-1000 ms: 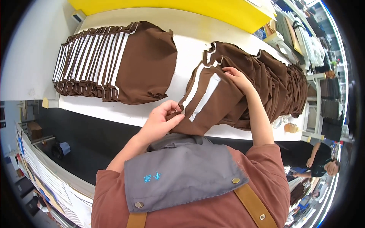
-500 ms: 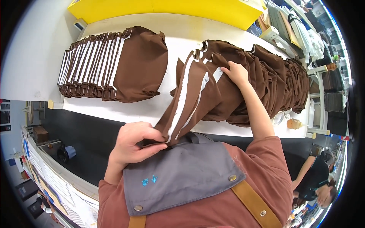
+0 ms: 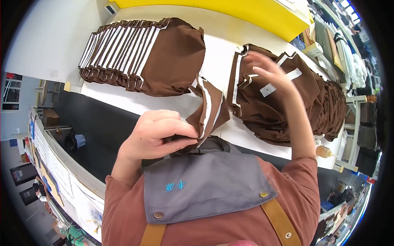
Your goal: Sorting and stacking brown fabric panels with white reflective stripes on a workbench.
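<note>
My left hand (image 3: 160, 133), close to my chest, pinches the near corner of a brown fabric piece (image 3: 221, 111) edged with a white strip. That piece hangs away from my fingers toward the white table, its far end by the left stack. My right hand (image 3: 274, 78), a little blurred, is over the heaped brown fabric pieces (image 3: 279, 119) on the right. Its fingers are stretched out, with nothing seen in them. A white paper label (image 3: 269, 89) lies on the top piece there. On the left, a fanned stack of brown pieces (image 3: 174, 61) shows its white strips in a row.
Behind the piles runs a yellow box or shelf (image 3: 230, 16). An amber bottle (image 3: 323, 152) stands near the table's front right corner. White bundles and boards (image 3: 340, 45) fill the far right side. A grey apron flap (image 3: 201, 184) covers my chest.
My left hand has drawn the fabric piece off the right heap and leftward. The right hand has come off it and now hovers over the heap. The whole view has shifted.
</note>
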Demonstrator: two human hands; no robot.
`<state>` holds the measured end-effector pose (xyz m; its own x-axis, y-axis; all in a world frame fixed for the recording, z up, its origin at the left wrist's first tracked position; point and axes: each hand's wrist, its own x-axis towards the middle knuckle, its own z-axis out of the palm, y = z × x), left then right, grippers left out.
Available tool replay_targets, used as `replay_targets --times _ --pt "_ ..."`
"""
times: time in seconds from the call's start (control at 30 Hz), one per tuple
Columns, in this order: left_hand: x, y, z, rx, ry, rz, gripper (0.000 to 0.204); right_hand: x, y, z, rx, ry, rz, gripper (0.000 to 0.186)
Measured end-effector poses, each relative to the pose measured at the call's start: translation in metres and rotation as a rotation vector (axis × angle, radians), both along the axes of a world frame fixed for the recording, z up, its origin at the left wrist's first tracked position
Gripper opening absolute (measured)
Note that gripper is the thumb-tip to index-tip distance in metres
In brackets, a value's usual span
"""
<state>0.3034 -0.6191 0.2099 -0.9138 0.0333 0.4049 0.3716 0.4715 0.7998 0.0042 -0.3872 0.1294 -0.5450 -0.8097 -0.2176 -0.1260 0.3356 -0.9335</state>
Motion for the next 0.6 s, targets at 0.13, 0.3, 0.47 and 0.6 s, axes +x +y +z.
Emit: replay_targets --times 0.13,0.3,0.47,0.6 --pt "-0.004 -0.011 0.018 -0.088 0.052 -0.092 0.024 0.031 -0.059 -0.065 0.095 -0.329 0.239 0.06" --pt "0.008 -0.024 0.026 0.022 0.11 -0.073 0.026 0.076 -0.085 -0.097 -0.088 -0.742 0.349 0.065" --pt "0.017 -0.036 0.017 0.138 0.167 -0.013 0.022 0.116 -0.073 -0.09 -0.07 -0.957 0.112 0.049" --pt "0.024 -0.047 0.006 0.102 0.154 0.098 0.025 0.091 -0.034 -0.044 -0.283 -0.757 -0.224 0.041"
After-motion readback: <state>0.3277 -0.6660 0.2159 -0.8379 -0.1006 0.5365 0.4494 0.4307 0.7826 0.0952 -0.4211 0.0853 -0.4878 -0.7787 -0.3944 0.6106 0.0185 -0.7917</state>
